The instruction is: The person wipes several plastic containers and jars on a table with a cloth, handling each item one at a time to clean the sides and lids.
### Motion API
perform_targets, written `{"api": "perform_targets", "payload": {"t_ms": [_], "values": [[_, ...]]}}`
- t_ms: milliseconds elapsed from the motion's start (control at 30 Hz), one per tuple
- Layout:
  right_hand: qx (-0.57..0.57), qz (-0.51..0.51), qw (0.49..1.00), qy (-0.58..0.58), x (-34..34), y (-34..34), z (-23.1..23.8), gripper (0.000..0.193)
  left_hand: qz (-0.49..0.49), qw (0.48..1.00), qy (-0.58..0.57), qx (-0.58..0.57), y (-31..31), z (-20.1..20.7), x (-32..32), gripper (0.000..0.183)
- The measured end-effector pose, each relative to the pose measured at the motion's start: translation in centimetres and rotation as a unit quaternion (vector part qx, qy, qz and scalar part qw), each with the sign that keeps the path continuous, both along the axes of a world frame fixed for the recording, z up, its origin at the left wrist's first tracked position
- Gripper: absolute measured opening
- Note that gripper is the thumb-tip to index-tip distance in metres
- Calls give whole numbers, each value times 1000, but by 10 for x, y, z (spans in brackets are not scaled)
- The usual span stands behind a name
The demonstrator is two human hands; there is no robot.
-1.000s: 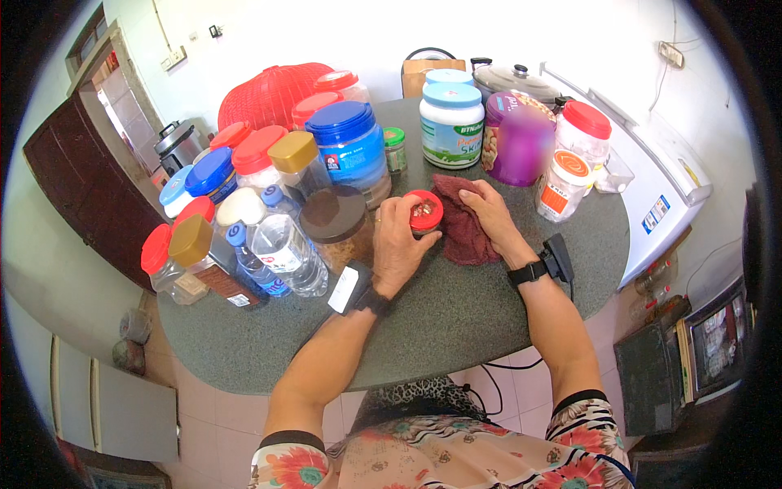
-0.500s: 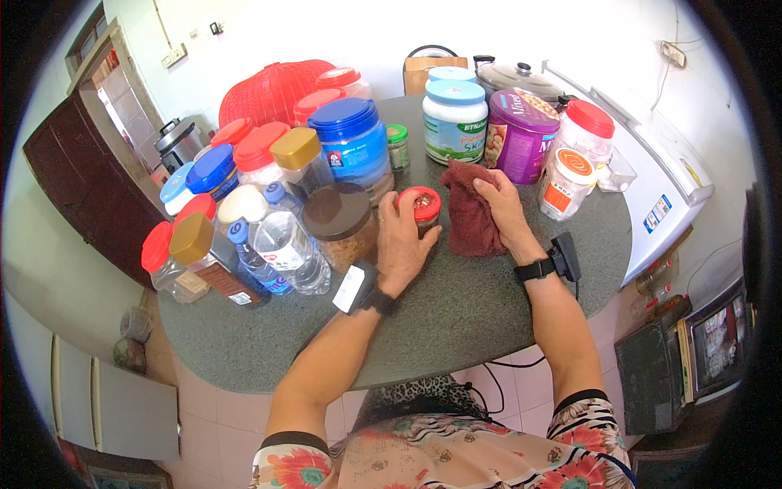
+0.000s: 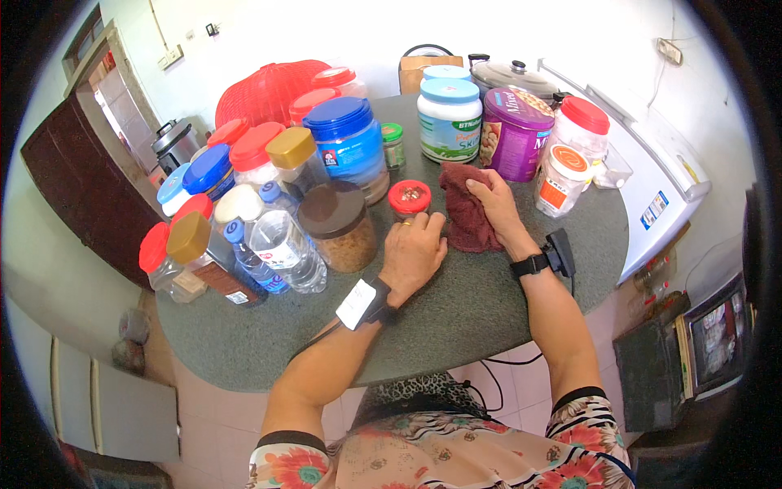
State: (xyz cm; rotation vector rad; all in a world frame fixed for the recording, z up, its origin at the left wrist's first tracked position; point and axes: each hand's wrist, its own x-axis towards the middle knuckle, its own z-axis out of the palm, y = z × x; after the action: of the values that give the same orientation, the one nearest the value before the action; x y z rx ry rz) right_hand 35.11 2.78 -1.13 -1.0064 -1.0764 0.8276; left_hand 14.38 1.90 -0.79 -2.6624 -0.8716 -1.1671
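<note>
My right hand [image 3: 497, 209] grips a folded maroon cloth [image 3: 466, 213] just above the table, its thumb lying on top. My left hand [image 3: 414, 254] is closed, knuckles up, on the tabletop right in front of a small jar with a red lid [image 3: 410, 196]. Its fingertips are tucked under, so what they hold, if anything, is hidden. The hand covers the jar's lower front, and I cannot tell whether they touch. Left of that hand stands a wide jar with a dark brown lid [image 3: 335, 210]. Behind the red-lidded jar is a small green-lidded jar [image 3: 392, 145].
Crowded jars and bottles fill the table's left side, among them a large blue tub [image 3: 350, 143] and a clear water bottle [image 3: 289, 253]. Back right stand a white tub [image 3: 450, 122], a purple tin [image 3: 515, 134] and a white-lidded jar [image 3: 562, 179]. A red woven cover [image 3: 273, 94] lies behind.
My left hand has drawn back toward me from around the red-lidded jar, and its fingers have curled in. The jar now sits slightly farther left. My right hand still holds the cloth.
</note>
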Motion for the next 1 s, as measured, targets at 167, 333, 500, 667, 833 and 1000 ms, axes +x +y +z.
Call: {"api": "perform_targets", "payload": {"t_ms": [167,333,500,667,833,1000], "values": [[-46,-44,984,-166,-3,-3,1,38,54,995,48,-67,5,-11,-1,62],[-46,-57,932,-354,-7,-6,-1,50,66,986,56,-145,9,-14,-3,77],[35,-25,909,-414,-8,-6,-3,44,-22,993,1,-119,7,-8,5,75],[159,-127,868,-452,-7,-12,14,41,-119,983,-90,-107,8,5,21,68],[202,-367,845,-334,35,-34,55,48,-136,959,-150,-198,9,6,25,60],[288,-561,761,-153,121,-64,66,43,-108,958,-147,-220,11,-14,26,59]]}}
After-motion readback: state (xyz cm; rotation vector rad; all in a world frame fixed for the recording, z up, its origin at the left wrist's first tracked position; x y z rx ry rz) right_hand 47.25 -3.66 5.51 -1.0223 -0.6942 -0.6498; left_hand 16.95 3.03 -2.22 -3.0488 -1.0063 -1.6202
